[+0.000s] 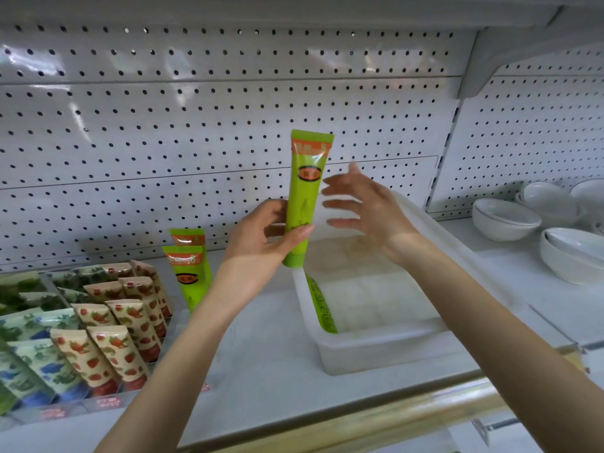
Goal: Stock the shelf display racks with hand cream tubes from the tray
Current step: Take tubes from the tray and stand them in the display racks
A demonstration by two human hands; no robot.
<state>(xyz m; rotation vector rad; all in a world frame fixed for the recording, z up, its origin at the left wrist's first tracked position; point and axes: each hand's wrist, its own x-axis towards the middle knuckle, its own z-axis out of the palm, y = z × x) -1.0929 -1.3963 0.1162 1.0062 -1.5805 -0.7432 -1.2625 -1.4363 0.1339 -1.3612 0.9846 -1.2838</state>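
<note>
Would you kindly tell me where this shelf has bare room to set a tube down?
Bare shelf lies between the standing green tubes and the tray, and along the front edge before the tray. A narrower strip separates tray and bowls. The display racks at left are crowded.

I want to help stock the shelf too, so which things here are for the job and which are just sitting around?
For the job: held green tube; left hand gripping it; right hand, empty; white tray; green tube in the tray; standing green tubes; display rack; strawberry tubes.

Just sitting around: white bowls; pegboard wall.
</note>
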